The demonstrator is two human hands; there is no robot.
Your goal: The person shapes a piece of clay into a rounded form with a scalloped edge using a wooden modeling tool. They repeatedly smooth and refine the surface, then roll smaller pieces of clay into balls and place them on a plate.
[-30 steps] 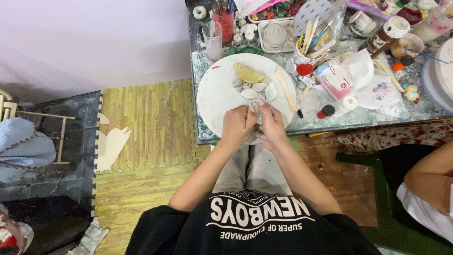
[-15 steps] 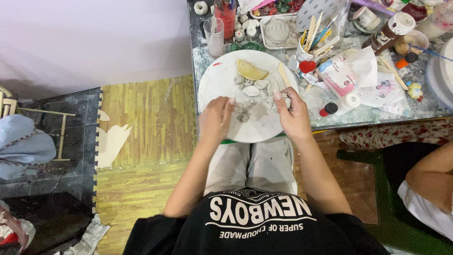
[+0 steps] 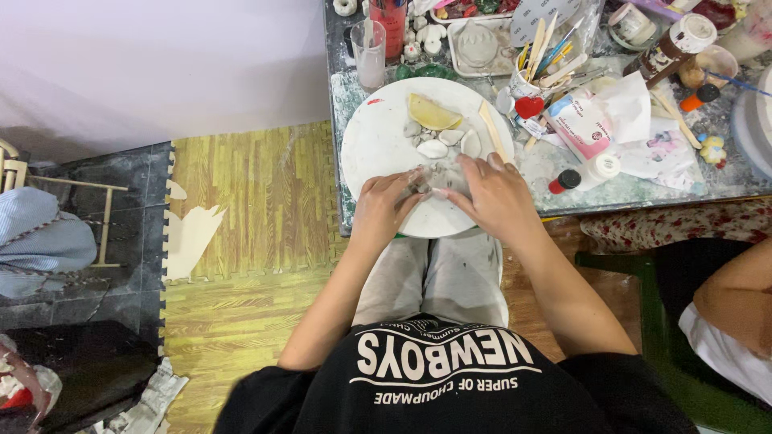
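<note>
A round white board (image 3: pixel 374 141) lies at the table's near edge. On it sit a yellow wedge-shaped sponge (image 3: pixel 432 113), a wooden stick (image 3: pixel 491 131) and several small pale clay pieces (image 3: pixel 441 145). My left hand (image 3: pixel 384 207) and my right hand (image 3: pixel 492 195) meet over the board's near side, fingertips pinching a lump of grey clay (image 3: pixel 438 174) between them. The lump is partly hidden by my fingers.
Behind the board stand a clear glass (image 3: pixel 369 54), a cup of brushes and sticks (image 3: pixel 537 58), a white tube (image 3: pixel 581 123), small paint bottles (image 3: pixel 568 180) and a brown bottle (image 3: pixel 666 50). Another person's arm (image 3: pixel 736 299) sits at the right. Yellow foam mats (image 3: pixel 241 209) cover the floor on the left.
My hands came from the board's near rim, spread apart over the clay pieces, and have now drawn together again on the grey lump.
</note>
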